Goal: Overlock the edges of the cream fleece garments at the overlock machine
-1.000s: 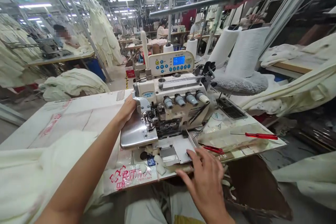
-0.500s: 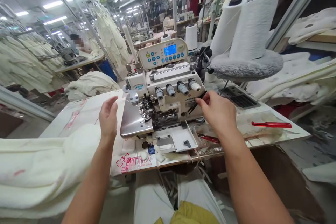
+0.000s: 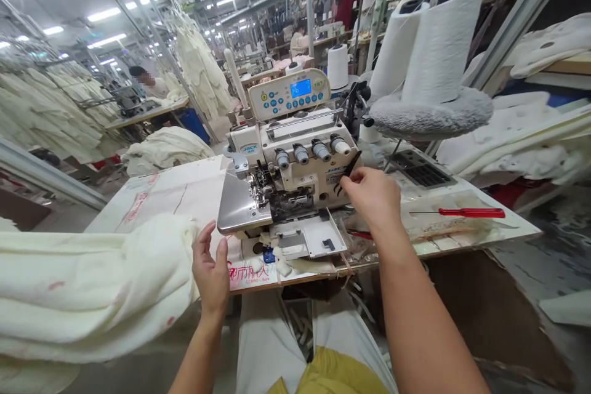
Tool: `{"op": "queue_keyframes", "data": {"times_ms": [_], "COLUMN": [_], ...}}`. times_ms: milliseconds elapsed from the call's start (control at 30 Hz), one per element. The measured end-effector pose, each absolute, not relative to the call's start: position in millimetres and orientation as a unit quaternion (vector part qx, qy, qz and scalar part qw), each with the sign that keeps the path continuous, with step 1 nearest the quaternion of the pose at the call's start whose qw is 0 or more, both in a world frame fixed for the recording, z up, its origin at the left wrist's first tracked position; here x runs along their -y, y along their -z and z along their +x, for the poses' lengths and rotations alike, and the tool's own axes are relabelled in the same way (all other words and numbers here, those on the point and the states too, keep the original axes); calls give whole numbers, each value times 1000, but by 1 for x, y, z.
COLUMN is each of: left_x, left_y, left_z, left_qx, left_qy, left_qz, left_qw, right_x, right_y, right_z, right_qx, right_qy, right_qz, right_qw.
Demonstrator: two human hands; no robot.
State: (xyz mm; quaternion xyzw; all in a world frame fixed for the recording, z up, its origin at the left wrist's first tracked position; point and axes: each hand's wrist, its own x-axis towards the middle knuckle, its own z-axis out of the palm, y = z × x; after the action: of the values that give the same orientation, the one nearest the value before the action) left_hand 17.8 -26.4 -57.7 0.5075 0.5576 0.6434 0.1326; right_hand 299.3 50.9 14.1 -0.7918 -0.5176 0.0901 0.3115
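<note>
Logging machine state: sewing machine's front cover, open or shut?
Open: the white front cover is folded down at the front of the sewing machine, leaving the dark inner mechanism exposed.

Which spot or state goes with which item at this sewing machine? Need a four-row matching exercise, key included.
1. left hand
2. right hand
3. screwdriver
4. display screen

A. lit blue
B. lying on the table, right of the sewing machine
C. open, next to the cream cloth
D. at the right part of the machine's front face

Pairs: 1-C, 2-D, 3-B, 4-A
</note>
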Motion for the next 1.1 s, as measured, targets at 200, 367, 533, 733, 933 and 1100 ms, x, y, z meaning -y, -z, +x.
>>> {"op": "queue_keyframes", "data": {"times_ms": [200, 367, 533, 733, 933, 1100], "left_x": [33, 35, 31, 28, 24, 22], "left_y": [64, 71, 76, 88, 97, 99], "left_z": [17, 22, 23, 24, 27, 29], "left_qx": [-576, -592, -594, -619, -639, -654], "left_qy": [-636, -634, -641, -629, -606, -599], "left_qz": [482, 440, 409, 387, 399, 398], "left_qw": [177, 232, 262, 267, 256, 236], "right_x": [-49, -34, -52, -133, -149, -119], "right_y": [-46, -30, -10, -17, -4, 12], "right_z": [325, 359, 391, 390, 386, 393], "right_qx": [430, 424, 502, 511, 557, 592], "right_qy": [73, -221, -231, -131, -93, -55], "right_qz": [-691, -481, -639, -752, -755, -730], "right_qw": [576, 735, 535, 395, 333, 338]}}
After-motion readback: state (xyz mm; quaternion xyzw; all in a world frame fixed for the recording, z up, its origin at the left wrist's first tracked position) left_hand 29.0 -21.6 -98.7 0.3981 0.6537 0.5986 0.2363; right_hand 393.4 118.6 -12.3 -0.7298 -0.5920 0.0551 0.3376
